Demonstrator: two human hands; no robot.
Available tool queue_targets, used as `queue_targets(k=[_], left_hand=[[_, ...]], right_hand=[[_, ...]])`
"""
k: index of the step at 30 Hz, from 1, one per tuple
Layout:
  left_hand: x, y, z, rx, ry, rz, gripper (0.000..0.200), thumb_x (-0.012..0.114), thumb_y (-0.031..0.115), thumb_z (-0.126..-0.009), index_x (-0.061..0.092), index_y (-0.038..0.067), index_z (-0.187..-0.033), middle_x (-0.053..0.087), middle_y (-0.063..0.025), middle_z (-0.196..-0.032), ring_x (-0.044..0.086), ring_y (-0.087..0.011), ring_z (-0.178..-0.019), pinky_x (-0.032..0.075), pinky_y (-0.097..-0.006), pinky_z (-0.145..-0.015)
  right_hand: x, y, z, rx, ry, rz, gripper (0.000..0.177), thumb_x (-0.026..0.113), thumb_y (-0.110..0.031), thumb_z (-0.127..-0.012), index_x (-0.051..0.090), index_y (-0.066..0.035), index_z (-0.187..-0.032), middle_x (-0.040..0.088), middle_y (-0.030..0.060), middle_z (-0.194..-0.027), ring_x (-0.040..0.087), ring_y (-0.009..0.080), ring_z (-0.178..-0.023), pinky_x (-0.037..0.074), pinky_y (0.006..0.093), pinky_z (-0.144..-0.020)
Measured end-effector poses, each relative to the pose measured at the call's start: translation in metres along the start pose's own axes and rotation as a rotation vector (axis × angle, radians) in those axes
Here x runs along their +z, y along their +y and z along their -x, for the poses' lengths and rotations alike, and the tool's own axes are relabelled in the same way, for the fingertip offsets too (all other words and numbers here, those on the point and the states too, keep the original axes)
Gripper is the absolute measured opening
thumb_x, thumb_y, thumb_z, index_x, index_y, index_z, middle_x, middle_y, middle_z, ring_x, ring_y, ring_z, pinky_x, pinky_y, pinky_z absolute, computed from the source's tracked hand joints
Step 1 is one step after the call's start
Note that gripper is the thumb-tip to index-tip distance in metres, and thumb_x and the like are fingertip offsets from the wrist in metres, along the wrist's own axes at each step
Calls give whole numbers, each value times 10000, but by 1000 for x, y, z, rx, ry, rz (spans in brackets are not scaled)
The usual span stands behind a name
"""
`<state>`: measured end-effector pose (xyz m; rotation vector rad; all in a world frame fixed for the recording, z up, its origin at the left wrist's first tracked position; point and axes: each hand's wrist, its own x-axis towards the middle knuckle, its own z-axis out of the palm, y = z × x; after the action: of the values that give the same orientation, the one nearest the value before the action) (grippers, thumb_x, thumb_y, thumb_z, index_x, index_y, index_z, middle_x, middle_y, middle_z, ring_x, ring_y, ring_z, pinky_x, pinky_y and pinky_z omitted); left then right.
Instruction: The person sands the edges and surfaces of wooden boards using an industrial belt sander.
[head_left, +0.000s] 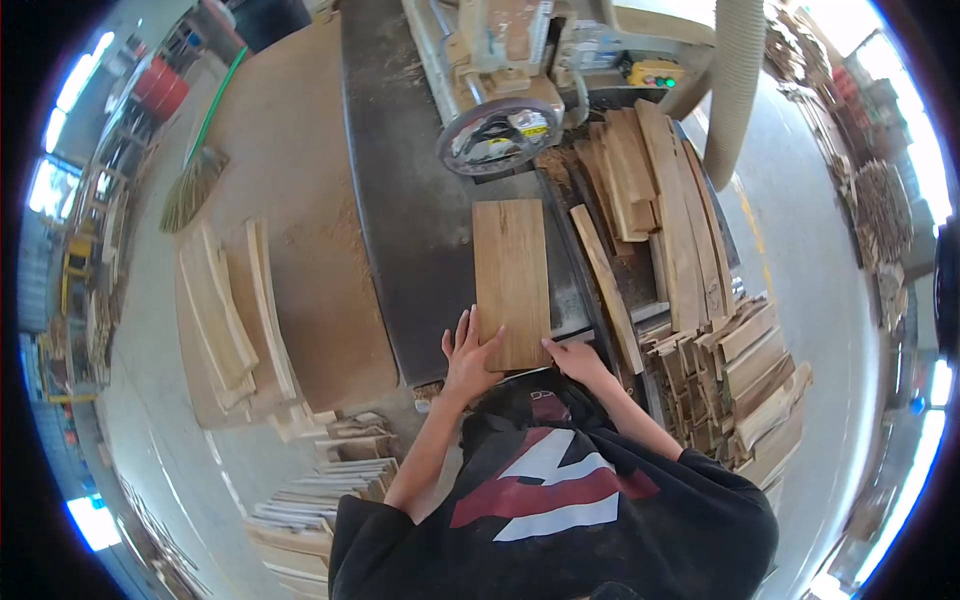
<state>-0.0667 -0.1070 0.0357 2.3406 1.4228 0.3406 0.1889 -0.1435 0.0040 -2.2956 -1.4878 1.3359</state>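
Note:
A rectangular wooden board (512, 270) lies flat on the dark machine table (405, 230), its long side pointing away from me. My left hand (468, 358) is at its near left edge, fingers spread, with the thumb resting on the board's face. At the near right corner, my right hand (580, 362) pinches the edge; its curled fingers are partly hidden. Just past the board's far end stands a machine with a round guarded wheel (498, 135).
Several planks (665, 220) lie stacked right of the machine, and a narrow strip (608, 285) leans along the table's right side. More offcuts (755, 365) are piled nearer me. Boards (215, 310) rest on the dusty left panel beside a broom (195, 185). A hose (735, 90) hangs far right.

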Motion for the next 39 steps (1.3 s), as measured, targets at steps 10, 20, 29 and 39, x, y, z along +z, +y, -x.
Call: queue_targets(k=[10,20,29,39], left_hand=[[16,-1,-56,171,-48,133,826,898,444,-618,649,300,-1393,317,-284,-1620,259,-392,-1541,194,-614,-1178],[4,-34,-151,171,20,193,785,915,406,-635,676,252,-1366,327,-295,-1610,243,-388,-1547,227,-521,-1206],[-7,-65,-204,204,97,177,774,911,419,-621,693,251,-1344,376,-268,-1595,279,-370,-1535,257,-498,-1195],[-19,-84,-231,177,146,342,821,937,381,-590,656,118,-1316,451,-215,-1563,326,-368,-1510,251,-528,-1219]], right_hand=[[-12,-2,12,273,-229,-1142,508,489,-532,-1055,649,-58,-972,498,-47,-604,383,72,-449,241,248,-408],[-47,-64,-63,254,-100,-1346,458,519,-526,-1048,562,-90,-914,443,-46,-609,379,74,-468,260,246,-412],[-65,-103,-118,226,-68,-1345,436,517,-495,-1056,551,-80,-927,433,-50,-611,373,68,-472,268,231,-388],[-63,-120,-151,114,138,-1222,459,496,-444,-1067,591,-65,-825,482,-15,-597,403,99,-443,285,281,-400]])
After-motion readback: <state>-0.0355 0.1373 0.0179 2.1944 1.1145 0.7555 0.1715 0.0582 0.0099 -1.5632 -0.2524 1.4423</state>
